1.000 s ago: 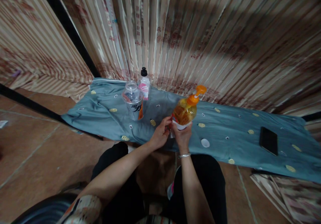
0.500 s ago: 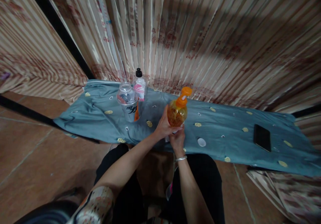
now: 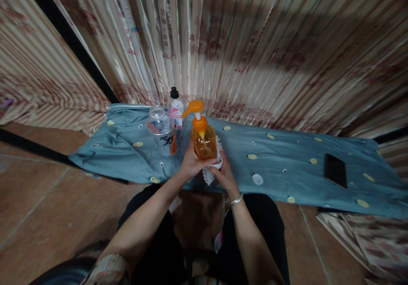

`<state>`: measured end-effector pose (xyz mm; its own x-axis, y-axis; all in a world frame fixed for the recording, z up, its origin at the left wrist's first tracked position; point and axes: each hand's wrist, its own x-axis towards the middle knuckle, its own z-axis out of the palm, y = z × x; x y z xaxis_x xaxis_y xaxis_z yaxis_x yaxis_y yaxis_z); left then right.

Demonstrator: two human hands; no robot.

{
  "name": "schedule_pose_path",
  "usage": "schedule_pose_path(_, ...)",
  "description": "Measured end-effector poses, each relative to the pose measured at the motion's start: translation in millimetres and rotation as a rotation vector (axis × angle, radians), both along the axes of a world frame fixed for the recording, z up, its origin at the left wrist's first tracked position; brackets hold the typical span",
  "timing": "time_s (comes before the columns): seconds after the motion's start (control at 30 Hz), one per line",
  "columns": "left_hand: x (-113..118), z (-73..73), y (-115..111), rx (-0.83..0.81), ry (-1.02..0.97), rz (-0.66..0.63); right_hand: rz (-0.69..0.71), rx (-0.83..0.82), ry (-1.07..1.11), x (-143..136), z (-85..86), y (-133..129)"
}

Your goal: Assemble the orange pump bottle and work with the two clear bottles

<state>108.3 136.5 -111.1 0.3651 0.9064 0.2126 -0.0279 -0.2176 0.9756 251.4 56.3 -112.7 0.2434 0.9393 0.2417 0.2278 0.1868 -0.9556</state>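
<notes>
- Beyond both hands hangs a striped, pleated curtain (image 3: 223,42), cut off at the top and sides; its printed marks are too soft to read.
- Under and around the hands spreads a blue-green tablecloth (image 3: 280,178), its right end running to the picture's edge.
- Nearer the body than the hands are dark-trousered legs (image 3: 159,242), partly covered by the forearms.
- The left hand (image 3: 191,162) is curled round the left and lower side of the pump bottle; its far fingers are hidden.
- The right hand (image 3: 227,172) is half closed, pressing the white cloth to the bottle's other side; its fingertips are hard to make out.
- The amber pump bottle (image 3: 205,143) stands between the hands, leaning slightly left. Its base is covered, so whether it touches the table cannot be told.
- Left of the left hand and farther off is a clear container (image 3: 164,138), hiding part of a black-capped bottle (image 3: 176,110) behind it.
- Well right of the right hand lies a dark flat object (image 3: 335,171), its surface featureless.
- The white cloth (image 3: 208,176) shows only in part, below and right of the bottle.
- Just right of the right hand is a white disc (image 3: 257,179).
- A bracelet (image 3: 236,200) rings the right wrist.
</notes>
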Motion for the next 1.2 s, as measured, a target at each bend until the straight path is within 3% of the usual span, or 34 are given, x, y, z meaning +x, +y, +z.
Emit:
schedule_pose_path(0.23,-33,23.2,-19,-0.057,0.020,-0.011,0.119,-0.051,0.190,-19,5.6,-10)
schedule_pose_path(0.37,-46,29.1,-28,-0.058,0.054,-0.010,0.110,-0.073,0.299,-32,-5.8,-19)
schedule_pose_path(0.53,-62,34.7,-33,-0.053,0.087,-0.017,-0.003,-0.195,0.535,-56,-26.3,-32)
schedule_pose_path(0.77,-77,33.4,-35,-0.043,0.134,0.041,-0.056,-0.342,0.698,-85,-44.2,-55)
schedule_pose_path(0.87,-81,33.7,-37,-0.040,0.142,0.040,-0.145,-0.339,0.604,-71,-42.8,-63)
schedule_pose_path(0.97,-84,34.4,-38,-0.040,0.147,0.032,-0.261,-0.265,0.351,-44,-31.1,-60)
schedule_pose_path(1.1,-87,34.0,-37,-0.034,0.156,0.041,-0.358,-0.149,-0.074,-19,-14.2,-27)
schedule_pose_path(1.2,-88,33.5,-36,-0.018,0.162,0.054,-0.333,-0.138,-0.302,-16,-16.8,4)
